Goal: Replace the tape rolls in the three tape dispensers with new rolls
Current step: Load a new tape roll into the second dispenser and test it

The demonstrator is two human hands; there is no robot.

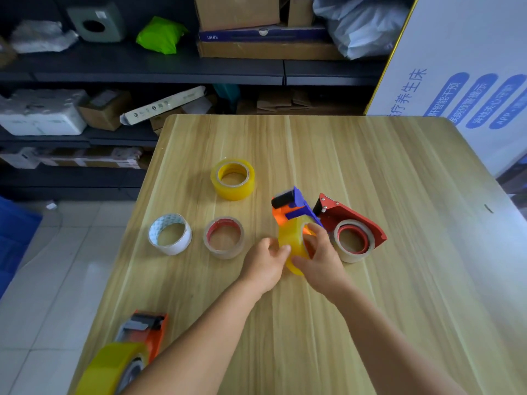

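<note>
An orange and blue tape dispenser [293,205] lies at the table's middle with a yellow tape roll [293,243] at its near end. My left hand [266,262] pinches that roll's left edge, and my right hand [320,256] grips it from the right with fingers through its core. Right beside it lies a red metal dispenser [359,216] holding a clear roll with a red core [353,240]. A third, orange dispenser [145,333] with a yellow roll [111,369] sits at the near left edge.
Three loose rolls lie on the wooden table [399,172]: a yellow one [232,179], a clear one with a red core [224,237], and a white one [169,233]. Dark shelves with boxes stand behind. A white printed board [462,61] leans at the right.
</note>
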